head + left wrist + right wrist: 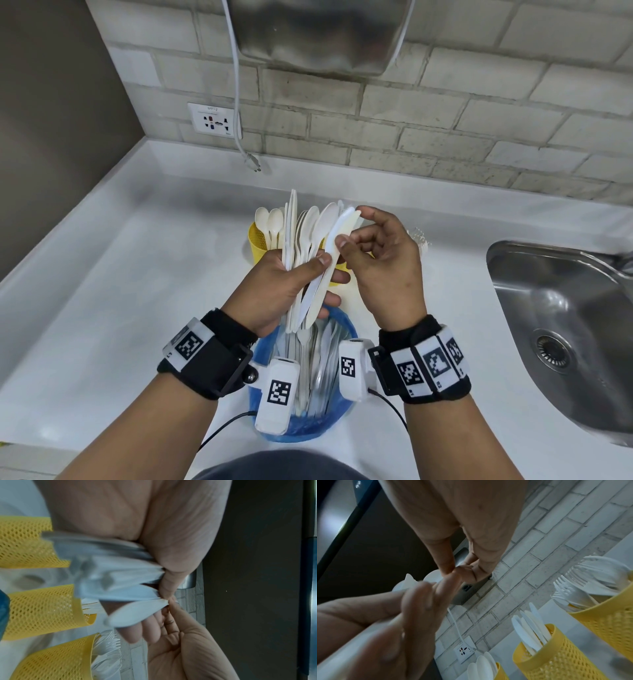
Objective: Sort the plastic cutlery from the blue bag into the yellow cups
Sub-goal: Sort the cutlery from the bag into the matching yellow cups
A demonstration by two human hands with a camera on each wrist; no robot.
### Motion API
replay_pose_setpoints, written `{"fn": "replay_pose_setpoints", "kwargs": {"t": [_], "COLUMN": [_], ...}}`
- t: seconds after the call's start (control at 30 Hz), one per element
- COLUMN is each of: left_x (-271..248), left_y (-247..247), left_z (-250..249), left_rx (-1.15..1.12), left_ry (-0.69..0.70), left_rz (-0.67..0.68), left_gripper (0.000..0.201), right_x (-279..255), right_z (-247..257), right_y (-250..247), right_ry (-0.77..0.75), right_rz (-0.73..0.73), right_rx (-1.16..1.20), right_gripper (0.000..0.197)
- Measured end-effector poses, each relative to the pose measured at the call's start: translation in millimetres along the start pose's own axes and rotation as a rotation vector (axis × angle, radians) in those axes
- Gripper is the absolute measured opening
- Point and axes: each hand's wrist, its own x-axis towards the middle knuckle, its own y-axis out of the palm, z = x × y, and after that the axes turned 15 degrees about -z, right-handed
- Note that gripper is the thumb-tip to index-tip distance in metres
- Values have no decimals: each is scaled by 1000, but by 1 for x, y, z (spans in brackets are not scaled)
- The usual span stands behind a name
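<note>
My left hand (pixel 329 270) grips a fanned bundle of white plastic cutlery (pixel 308 233), spoons and knives, upright over the blue bag (pixel 308 433). More cutlery stands in the bag. My right hand (pixel 354 228) pinches the blade of the outermost knife (pixel 334 233) between thumb and forefinger. Behind the hands a yellow mesh cup (pixel 257 241) holds spoons. The right wrist view shows three cups: spoons (pixel 500 672), knives (pixel 556 660), forks (pixel 607 615). In the left wrist view the bundle (pixel 120 574) is blurred.
A steel sink (pixel 555 308) is set into the white counter (pixel 102 308) at the right. On the brick wall are a socket (pixel 214 120), a hanging white cable with its plug (pixel 251 162) and a steel appliance (pixel 318 34) above.
</note>
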Motion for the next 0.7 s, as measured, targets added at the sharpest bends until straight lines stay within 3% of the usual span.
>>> {"fn": "replay_pose_setpoints", "kwargs": {"t": [0.1, 0.23, 0.43, 0.6, 0.7], "left_x": [1, 1, 1, 0, -2], "left_y": [0, 0, 2, 1, 3], "left_z": [1, 1, 3, 2, 1], "left_rx": [15, 35, 34, 19, 34], "left_ry": [17, 28, 42, 74, 83], "left_rz": [4, 33, 53, 50, 60], "left_gripper": [19, 29, 21, 19, 19], "right_x": [5, 7, 5, 2, 2], "right_z": [-9, -8, -4, -11, -15], "right_y": [-3, -7, -6, -6, -4], "right_ry": [14, 94, 18, -60, -46], "right_rz": [67, 81, 77, 163, 93], "right_rx": [-86, -41, -85, -212, -178], "right_gripper": [12, 23, 21, 26, 25]}}
